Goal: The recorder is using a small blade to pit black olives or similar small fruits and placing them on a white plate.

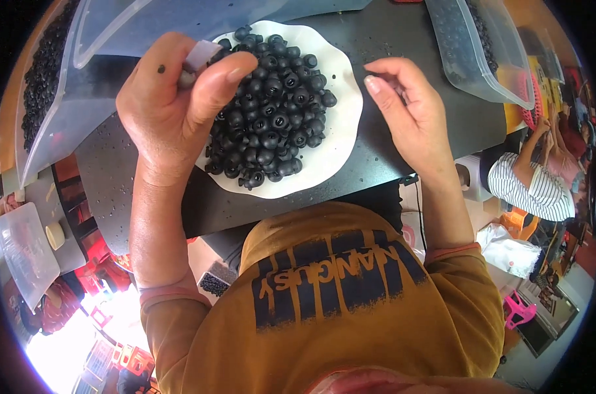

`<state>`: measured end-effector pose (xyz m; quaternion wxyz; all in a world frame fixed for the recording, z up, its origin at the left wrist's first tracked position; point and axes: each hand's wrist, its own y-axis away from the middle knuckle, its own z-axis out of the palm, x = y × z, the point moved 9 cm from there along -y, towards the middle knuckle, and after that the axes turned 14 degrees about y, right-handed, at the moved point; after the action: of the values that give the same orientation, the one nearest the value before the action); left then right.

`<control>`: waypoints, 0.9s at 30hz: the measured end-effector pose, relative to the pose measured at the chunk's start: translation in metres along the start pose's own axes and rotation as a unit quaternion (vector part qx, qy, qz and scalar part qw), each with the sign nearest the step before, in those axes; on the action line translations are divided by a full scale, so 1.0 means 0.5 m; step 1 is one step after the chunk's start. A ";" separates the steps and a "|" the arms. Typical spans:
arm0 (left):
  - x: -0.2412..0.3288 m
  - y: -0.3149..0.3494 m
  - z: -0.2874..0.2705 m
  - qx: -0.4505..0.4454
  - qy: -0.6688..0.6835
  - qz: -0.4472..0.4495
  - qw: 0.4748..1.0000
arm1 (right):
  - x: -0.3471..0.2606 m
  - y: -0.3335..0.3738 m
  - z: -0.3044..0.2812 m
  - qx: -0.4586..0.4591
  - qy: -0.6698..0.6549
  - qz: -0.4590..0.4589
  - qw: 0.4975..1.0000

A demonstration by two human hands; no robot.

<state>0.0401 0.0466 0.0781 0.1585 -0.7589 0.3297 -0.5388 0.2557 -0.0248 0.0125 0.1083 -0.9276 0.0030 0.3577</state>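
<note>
A white plate (342,125) with a wavy rim stands on the dark table in front of me. Small round black plastic pieces (271,108) with slots or holes, looking like cord locks, are heaped on it. Over the plate's left side, my left hand (173,98) is closed on a small tool (202,54) with a pale, flat end; the rest of it is hidden by the fingers. To the right of the plate is my right hand (413,108). Its thumb and forefinger are apart with nothing visible between the tips, while the other fingers curl in, partly hidden.
Clear plastic bins holding black pieces stand at the left (68,98) and back right (472,52). Black crumbs dot the dark table (376,177). A small container of black pieces (214,284) is below the table edge. Another person in a striped shirt (531,187) is at the far right.
</note>
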 end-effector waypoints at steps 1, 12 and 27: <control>0.003 0.000 0.000 0.000 -0.002 0.001 1.000 | 0.006 -0.001 -0.002 0.003 -0.099 0.033 0.995; 0.063 0.001 0.030 -0.079 0.001 0.057 0.995 | -0.183 -0.062 0.068 -0.169 -0.577 -0.008 0.799; 0.034 0.001 0.026 -0.098 -0.007 -0.006 0.995 | -0.199 -0.068 0.110 -0.213 -0.599 -0.016 0.772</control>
<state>0.0554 0.0331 0.0850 0.0822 -0.7763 0.3753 -0.4998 0.1479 0.0122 0.0458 -0.1066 -0.5251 -0.1534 0.8303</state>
